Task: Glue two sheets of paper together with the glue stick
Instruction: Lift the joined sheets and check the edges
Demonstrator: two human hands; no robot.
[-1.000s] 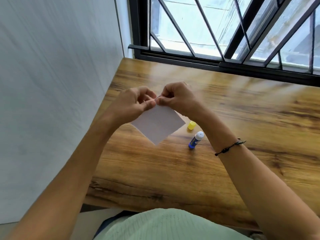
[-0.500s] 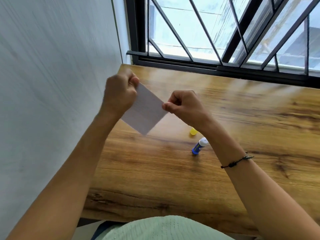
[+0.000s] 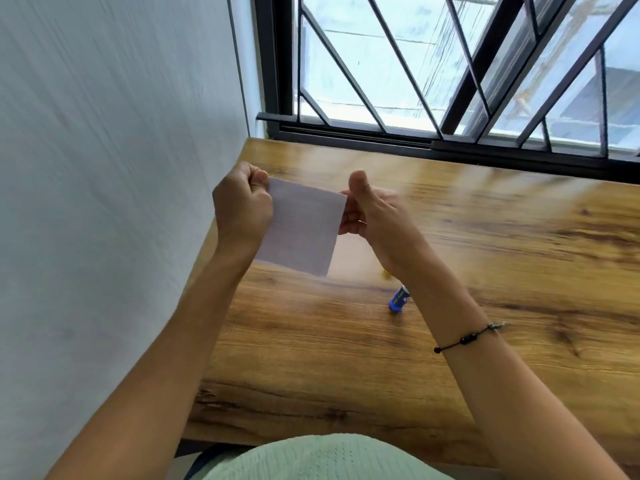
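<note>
I am now holding the paper (image 3: 302, 228) stretched above the table (image 3: 485, 254), my left hand (image 3: 242, 206) pinching one edge, my right hand (image 3: 372, 211) apparently the other; before, both pinched one corner. The glue stick (image 3: 399, 299) is lying untouched below.

Wooden table (image 3: 485, 237), white wall (image 3: 104, 168), barred window (image 3: 450, 64)

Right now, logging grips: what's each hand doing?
Left hand: closed, pinching the white paper sheet at its left edge.
Right hand: thumb up, fingers holding its right edge.
</note>
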